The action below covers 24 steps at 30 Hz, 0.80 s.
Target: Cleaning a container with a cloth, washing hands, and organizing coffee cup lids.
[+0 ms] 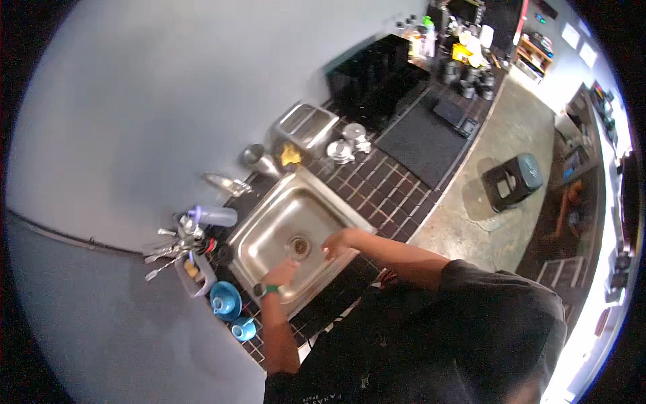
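Both of my hands are over a stainless steel sink point(282, 202). My left hand point(281, 272), with a watch and a green band at the wrist, is at the near left part of the basin, its fingers pointing towards the drain point(300, 246). On the right side my right hand point(339, 243) reaches in over the rim with its fingers bent. I see no object in either hand, though both are blurred. A steel faucet point(232, 185) stands at the back left of the sink, and a yellow cloth point(290, 154) lies behind the basin.
Left of the sink are a blue bowl point(225, 301), a blue cup point(244, 329), a caddy point(196, 275) with a sponge, utensils point(187, 233) and a bottle point(217, 216). Steel containers point(309, 123), metal lids point(340, 151) and a dark mat point(426, 139) lie right. A stool point(512, 182) stands on the floor.
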{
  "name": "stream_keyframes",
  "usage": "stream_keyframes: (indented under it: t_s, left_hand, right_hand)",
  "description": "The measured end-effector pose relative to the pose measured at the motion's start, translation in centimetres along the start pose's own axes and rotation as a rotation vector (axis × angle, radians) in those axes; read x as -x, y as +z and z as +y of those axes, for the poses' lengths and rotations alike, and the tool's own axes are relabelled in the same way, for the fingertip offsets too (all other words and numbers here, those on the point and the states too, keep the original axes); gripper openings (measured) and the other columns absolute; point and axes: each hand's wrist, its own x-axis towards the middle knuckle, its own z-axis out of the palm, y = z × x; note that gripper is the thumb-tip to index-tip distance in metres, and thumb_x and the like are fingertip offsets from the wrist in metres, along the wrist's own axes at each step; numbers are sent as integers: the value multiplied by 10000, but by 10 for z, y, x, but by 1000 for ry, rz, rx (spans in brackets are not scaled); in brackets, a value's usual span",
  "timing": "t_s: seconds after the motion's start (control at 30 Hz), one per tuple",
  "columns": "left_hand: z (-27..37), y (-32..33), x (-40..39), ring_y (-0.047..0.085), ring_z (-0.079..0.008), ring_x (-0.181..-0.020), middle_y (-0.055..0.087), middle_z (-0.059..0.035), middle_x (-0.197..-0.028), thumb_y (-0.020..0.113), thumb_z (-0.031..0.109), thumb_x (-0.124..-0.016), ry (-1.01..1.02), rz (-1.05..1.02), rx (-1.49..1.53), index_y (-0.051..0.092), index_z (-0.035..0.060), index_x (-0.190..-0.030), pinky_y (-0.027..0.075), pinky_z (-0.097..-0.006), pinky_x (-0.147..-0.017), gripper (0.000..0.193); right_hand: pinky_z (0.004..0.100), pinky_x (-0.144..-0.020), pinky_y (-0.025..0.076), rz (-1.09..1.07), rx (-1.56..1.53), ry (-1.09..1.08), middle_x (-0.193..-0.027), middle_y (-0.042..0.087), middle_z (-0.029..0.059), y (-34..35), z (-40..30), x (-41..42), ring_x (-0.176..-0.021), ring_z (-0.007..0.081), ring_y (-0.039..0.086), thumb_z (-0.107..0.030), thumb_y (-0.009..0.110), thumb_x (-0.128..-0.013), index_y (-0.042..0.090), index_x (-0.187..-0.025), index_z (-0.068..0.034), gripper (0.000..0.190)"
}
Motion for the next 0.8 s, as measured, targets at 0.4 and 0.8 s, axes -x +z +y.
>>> stream_keyframes:
  t_s: [0.4, 0.8]
  left_hand:
    - [410, 39, 181, 635, -276, -989, 670, -181, -1116, 568, 126, -993, 708, 1576, -357, 615, -40, -1197, 516, -379, -848, 268]
    - [260, 186, 24, 576, -239, -1108, 608, -59, -1232, 609, 534, -949, 78, 892, 453, 565, 124, -1321, 543, -376, -811, 555]
  right_hand:
    - [487, -772, 522, 970, -258, -294, -957, 657, 200, -268, -130, 164, -890, 403, 649, -260, 642, -910, 628, -1028, 13, 298]
    - [442, -1012, 446, -231, -712, -110, -1285, 637, 197, -65, 105, 293, -1199, 333, 587, -482, 484, -1028, 552, -1368, -30, 570]
